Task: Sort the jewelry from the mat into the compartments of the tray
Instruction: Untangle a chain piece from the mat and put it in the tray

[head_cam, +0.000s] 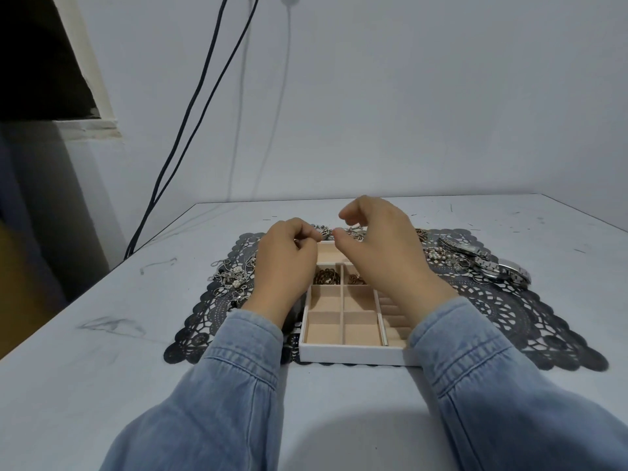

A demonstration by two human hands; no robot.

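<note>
Left hand (287, 258) fingers curled together, tips pinched on a small silver piece (323, 231) at the tray's far edge; right hand (380, 246) fingers spread apart and arched over the far compartments, grasping nothing visible. White tray (353, 355), beige lining, sits mid black lace mat (530, 321); two middle compartments hold dark chains (328, 276), nearer ones bare. Unsorted jewelry on mat: silver tangle (232, 278) left, watches (489, 263) right; no legible writing.
</note>
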